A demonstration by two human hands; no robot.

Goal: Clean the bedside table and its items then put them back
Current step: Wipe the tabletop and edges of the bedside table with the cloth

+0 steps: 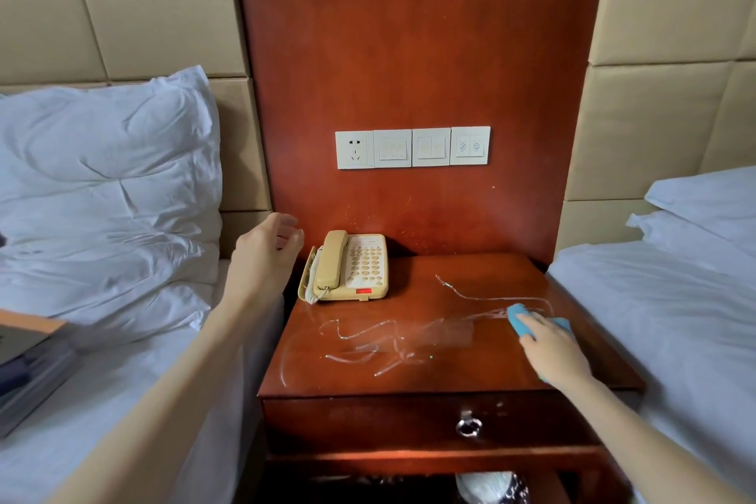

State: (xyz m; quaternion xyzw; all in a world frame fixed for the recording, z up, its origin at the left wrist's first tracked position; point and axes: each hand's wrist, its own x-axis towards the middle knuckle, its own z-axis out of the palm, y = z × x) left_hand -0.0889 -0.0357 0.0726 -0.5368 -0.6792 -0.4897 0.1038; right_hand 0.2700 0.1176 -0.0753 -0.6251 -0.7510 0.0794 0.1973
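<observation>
Two bare hands work over a reddish wooden bedside table (450, 291) standing between two white beds. The right hand (550, 344) lies on a bunched blue cloth (518, 319) at the right side of the tabletop, its fingers bent over the cloth and gripping it against the wood, with the forearm reaching in from the near right. Thin wet streaks (368, 340) cross the middle and near part of the top, so the step in hand looks like wiping the surface. To do it well, the cloth probably needs to sweep leftward in overlapping passes through every streak, out to the edges and near corners, with steady flat pressure so that no smears are left. A cream telephone (347, 266) sits on the far left of the table, handset in its cradle; the patch beneath it will likely need wiping too. The left hand (268, 241) hangs in the air just left of the telephone, wrist raised, fingers loosely curled and holding nothing, apart from the phone. Some books (28, 360) lie on the left bed near a rumpled pillow (106, 176).
</observation>
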